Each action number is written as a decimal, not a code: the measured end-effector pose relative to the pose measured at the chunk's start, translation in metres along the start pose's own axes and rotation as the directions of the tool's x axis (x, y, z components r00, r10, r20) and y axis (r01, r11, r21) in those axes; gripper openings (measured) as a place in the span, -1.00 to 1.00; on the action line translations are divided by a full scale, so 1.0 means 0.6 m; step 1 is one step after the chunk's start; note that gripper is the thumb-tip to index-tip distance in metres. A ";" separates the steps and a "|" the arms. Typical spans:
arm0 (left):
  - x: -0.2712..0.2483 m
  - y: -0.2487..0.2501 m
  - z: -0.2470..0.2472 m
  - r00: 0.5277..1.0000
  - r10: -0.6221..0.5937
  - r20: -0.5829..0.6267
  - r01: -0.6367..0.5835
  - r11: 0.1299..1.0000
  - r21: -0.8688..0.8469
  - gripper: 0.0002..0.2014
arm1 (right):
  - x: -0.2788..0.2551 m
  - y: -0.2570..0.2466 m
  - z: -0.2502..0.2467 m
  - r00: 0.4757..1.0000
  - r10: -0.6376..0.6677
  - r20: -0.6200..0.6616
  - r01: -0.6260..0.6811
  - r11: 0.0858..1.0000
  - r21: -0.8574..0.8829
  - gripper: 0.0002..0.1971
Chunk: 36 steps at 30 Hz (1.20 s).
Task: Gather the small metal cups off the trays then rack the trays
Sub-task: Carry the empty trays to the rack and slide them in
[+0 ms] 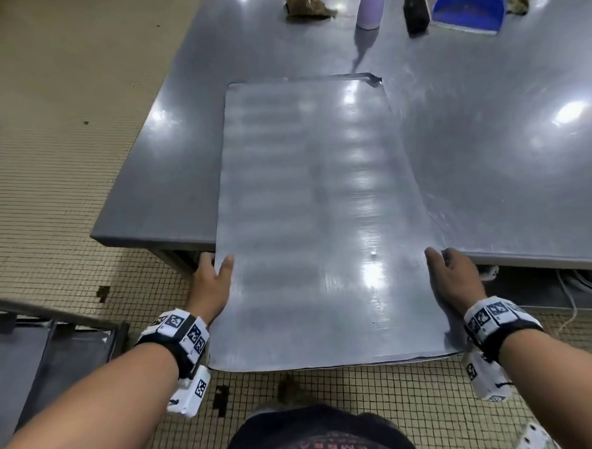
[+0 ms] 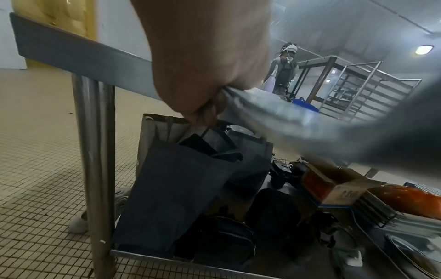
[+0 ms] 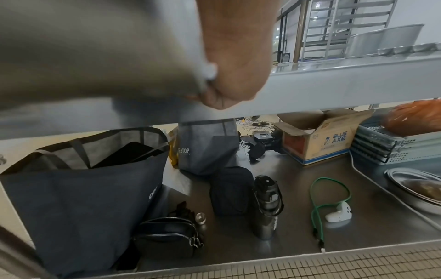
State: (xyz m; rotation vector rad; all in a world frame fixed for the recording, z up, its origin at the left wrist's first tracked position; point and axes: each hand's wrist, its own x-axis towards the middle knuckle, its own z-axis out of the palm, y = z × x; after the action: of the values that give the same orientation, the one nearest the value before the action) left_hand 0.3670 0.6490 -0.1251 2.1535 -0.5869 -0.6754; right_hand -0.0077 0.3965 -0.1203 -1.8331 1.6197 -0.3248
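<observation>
A large bare metal tray [image 1: 314, 216] lies lengthwise, its far part on the steel table [image 1: 488, 128] and its near end sticking out past the table's front edge. My left hand [image 1: 212, 283] grips the tray's left edge, thumb on top and fingers curled underneath [image 2: 205, 113]. My right hand [image 1: 451, 278] grips the right edge the same way [image 3: 229, 83]. No cups stand on this tray. A row of small metal cups [image 3: 405, 49] sits on the tabletop far to the right in the right wrist view, beside large metal pans [image 3: 386, 37].
At the table's far end stand a purple bottle [image 1: 372, 4], a brush [image 1: 416, 10] and a blue dustpan [image 1: 468, 6]. More trays [image 1: 37, 361] lie low at my left. Bags, a box and a bottle fill the shelf under the table [image 3: 298, 217]. Tray racks [image 2: 358, 94] and another person [image 2: 285, 68] are beyond.
</observation>
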 end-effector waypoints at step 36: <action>-0.365 0.155 -0.155 0.323 -0.193 -0.926 0.098 0.980 -0.170 -0.70 | 0.139 -0.560 -0.005 0.378 -0.831 0.408 0.666 0.550 0.504 -0.59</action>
State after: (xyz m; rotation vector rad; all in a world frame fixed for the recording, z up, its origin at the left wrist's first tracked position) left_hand 0.2444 0.7774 0.0583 2.0810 0.3085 0.5566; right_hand 0.2715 0.3212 0.0699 -2.0650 0.1591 -0.2608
